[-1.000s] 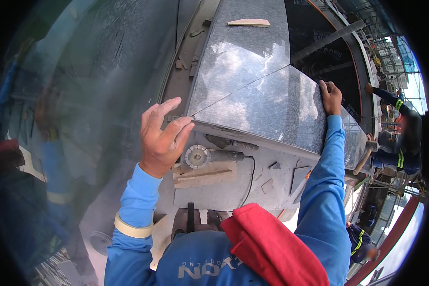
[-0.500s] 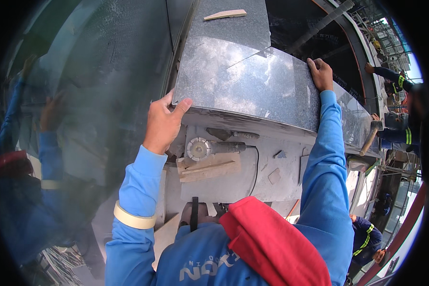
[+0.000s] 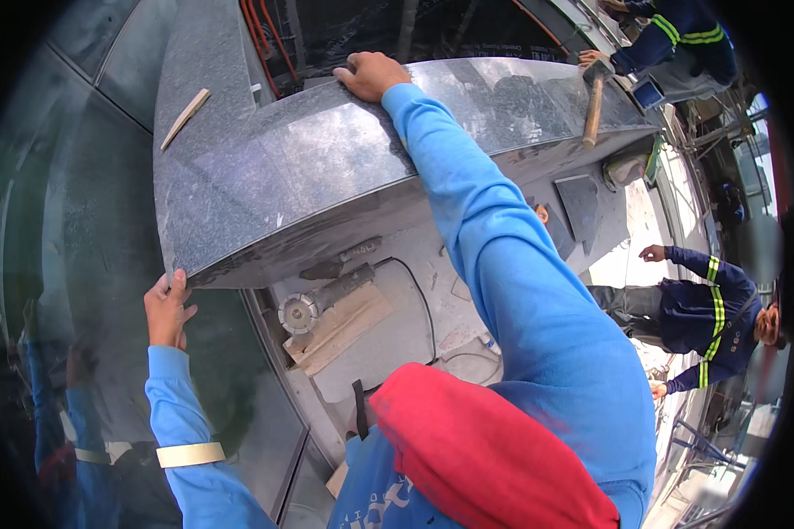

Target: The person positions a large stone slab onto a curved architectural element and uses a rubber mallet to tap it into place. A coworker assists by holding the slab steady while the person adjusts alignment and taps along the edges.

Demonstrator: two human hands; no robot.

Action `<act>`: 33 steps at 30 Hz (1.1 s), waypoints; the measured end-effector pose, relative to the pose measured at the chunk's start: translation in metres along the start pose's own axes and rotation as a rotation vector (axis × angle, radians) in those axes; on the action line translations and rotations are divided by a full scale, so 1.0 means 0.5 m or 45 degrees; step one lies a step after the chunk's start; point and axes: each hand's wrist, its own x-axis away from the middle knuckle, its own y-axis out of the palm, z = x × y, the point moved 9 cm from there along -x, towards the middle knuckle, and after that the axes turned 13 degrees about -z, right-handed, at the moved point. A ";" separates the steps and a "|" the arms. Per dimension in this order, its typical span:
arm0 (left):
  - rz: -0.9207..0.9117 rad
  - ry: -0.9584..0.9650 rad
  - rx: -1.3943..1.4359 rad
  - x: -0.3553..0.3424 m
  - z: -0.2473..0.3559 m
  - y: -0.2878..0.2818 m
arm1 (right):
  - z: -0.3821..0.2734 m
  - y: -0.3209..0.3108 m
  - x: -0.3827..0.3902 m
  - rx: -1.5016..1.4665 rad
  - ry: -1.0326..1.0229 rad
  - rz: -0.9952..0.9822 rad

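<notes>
A long grey stone slab [image 3: 326,163] with a glossy top lies in front of me, bending along the ledge. My left hand [image 3: 169,309] pinches its near left corner between thumb and fingers. Reaching across the top, my right hand [image 3: 377,76] hooks its fingers over the far edge; the fingertips are partly hidden there. A thin wooden wedge [image 3: 185,118] lies on the stone at the left. Below the slab's front edge, an angle grinder [image 3: 300,312] with a segmented disc rests on pieces of wood [image 3: 348,328].
A mallet [image 3: 594,110] with a wooden handle lies at the slab's right end, beside a co-worker's hand [image 3: 588,58]. Another person [image 3: 701,309] in dark clothing with reflective bands stands at the right. A reflective glass panel [image 3: 71,203] borders the left. The grinder's black cable [image 3: 430,304] curves across the floor.
The view has swung, so the slab, wedge and grinder sit further left. Both hands remain at the slab's edges. More of the co-workers at the right has come into sight.
</notes>
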 end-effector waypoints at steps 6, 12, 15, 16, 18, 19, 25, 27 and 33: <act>-0.094 -0.099 -0.019 -0.015 -0.027 -0.031 | -0.003 -0.021 0.034 -0.180 -0.022 -0.106; -0.021 -0.068 0.038 -0.031 -0.058 -0.052 | 0.003 -0.021 0.035 -0.190 -0.036 -0.095; 0.001 -0.059 0.039 -0.030 -0.059 -0.052 | 0.006 -0.019 0.033 -0.217 -0.038 -0.077; 0.004 -0.058 0.042 -0.029 -0.059 -0.051 | 0.005 -0.017 0.032 -0.204 -0.040 -0.085; 0.007 -0.056 0.045 -0.027 -0.059 -0.049 | 0.005 -0.015 0.031 -0.214 -0.038 -0.090; 0.004 -0.052 0.044 -0.027 -0.058 -0.048 | 0.007 -0.016 0.032 -0.220 -0.026 -0.075; 0.031 -0.059 0.053 -0.028 -0.059 -0.048 | 0.001 -0.017 0.032 -0.186 -0.046 -0.144; 0.052 -0.067 0.050 -0.026 -0.060 -0.049 | -0.002 -0.024 0.032 -0.223 -0.052 -0.145; 0.059 -0.026 0.069 -0.015 -0.050 -0.032 | -0.001 -0.027 0.034 -0.234 -0.061 -0.134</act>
